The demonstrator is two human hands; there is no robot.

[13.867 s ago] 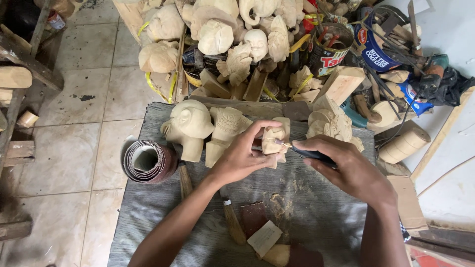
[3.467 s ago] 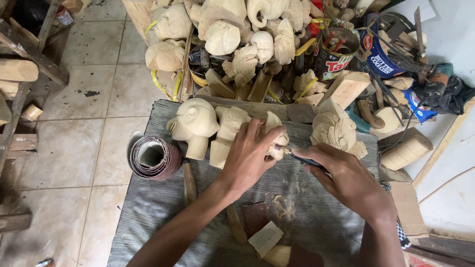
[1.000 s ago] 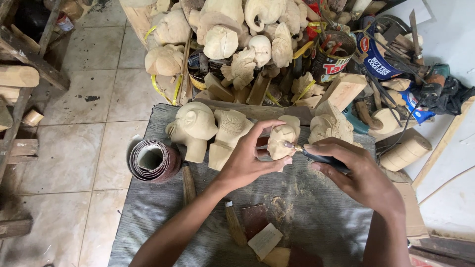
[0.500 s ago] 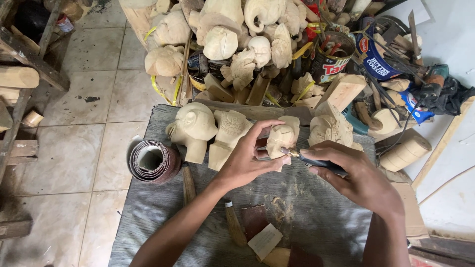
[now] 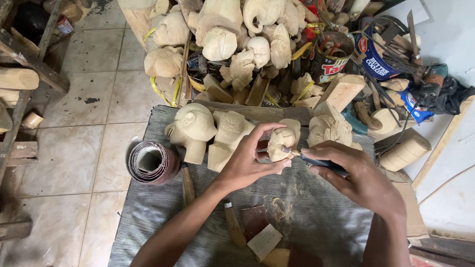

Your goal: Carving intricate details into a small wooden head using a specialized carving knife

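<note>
Carving in hand: small pale wooden figure (image 5: 283, 143) gripped in left hand (image 5: 246, 163), fingers (image 5: 271, 128) curled over its top and thumb pressed beneath, held just above grey cloth-covered surface (image 5: 316, 217). Right hand (image 5: 363, 178) closed round dark-handled carving tool (image 5: 316, 160), fingers pinching the handle, metal tip touching the figure's side. Fine detail cutting, by the look of it, with shavings (image 5: 282, 210) scattered on the cloth below. Next move likely calling for a steady left grip, short controlled pushes of the tip, and a slight turn of the figure to present a fresh face. Just beside the left hand, two larger unfinished carvings (image 5: 195, 128), a roll of sandpaper (image 5: 151, 162) at the cloth's edge, spare wooden-handled tools (image 5: 187, 183) lying near the forearm.
</note>
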